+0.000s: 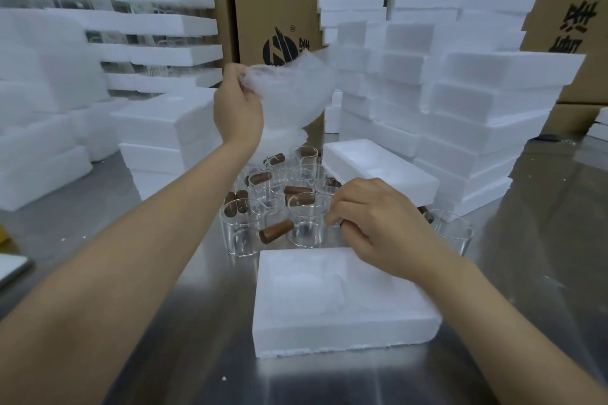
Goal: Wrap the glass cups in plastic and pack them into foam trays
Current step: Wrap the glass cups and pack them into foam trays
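Tray (329,332) beside glass cups (263,187) | left fingers (238,76) pinch plastic bag (289,92) | right fingers (339,207) pinch cup (306,223)

Left grip (238,102) raised, pinching the plastic sheet (291,92) above the glass cups (307,223). Cups with brown handles clustered mid-desk (171,355). Right grip (371,223) curled at the cluster's right edge; hold unclear. Foam tray (329,335) near. Foam stacks (477,115) far right.

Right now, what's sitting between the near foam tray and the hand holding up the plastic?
Glass cups with brown handles on the metal table, in the head view.
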`<act>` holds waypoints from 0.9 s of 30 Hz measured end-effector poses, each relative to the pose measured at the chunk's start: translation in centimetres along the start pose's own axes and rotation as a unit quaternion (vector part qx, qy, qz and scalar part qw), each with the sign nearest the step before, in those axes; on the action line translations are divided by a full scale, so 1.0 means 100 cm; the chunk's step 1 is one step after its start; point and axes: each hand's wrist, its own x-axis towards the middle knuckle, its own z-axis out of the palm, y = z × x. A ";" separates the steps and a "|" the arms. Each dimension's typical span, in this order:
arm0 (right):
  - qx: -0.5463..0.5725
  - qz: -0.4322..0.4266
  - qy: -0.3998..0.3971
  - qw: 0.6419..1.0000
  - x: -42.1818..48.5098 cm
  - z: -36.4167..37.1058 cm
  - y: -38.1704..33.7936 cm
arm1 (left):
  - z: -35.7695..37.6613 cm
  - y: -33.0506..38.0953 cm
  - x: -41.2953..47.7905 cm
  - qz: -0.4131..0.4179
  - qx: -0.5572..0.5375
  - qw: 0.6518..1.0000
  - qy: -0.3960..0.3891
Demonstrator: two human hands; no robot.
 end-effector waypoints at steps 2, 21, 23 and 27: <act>0.022 0.033 0.020 0.999 -0.001 0.004 0.003 | -0.012 0.009 -0.003 -0.007 -0.035 0.999 0.020; 0.596 0.268 0.150 0.742 0.006 -0.022 -0.003 | -0.081 0.029 -0.106 -0.074 -0.213 0.956 -0.187; 0.519 0.260 0.161 0.798 0.001 -0.022 -0.003 | -0.085 0.027 -0.104 -0.083 -0.210 0.954 -0.198; 0.478 0.261 0.214 0.811 0.000 -0.019 -0.002 | -0.088 0.025 -0.099 -0.131 -0.228 0.950 -0.166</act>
